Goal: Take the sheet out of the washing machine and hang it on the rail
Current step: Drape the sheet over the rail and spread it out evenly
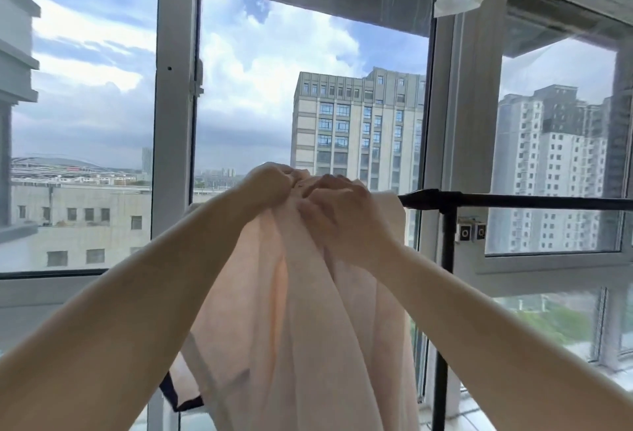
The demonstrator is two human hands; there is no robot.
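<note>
Hands (301, 190) gripping bunched sheet (308, 310) top, rail (513, 200) beside

The sheet (308, 310) is draped over the rail (513, 200) at centre frame, gripped at its top by the left hand (274, 180) and, just beside it, the right hand (339, 204), with the window (274, 88) behind.

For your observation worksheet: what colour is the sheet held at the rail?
Pale peach-pink, plain; the sheet shows best in the head view.
</note>
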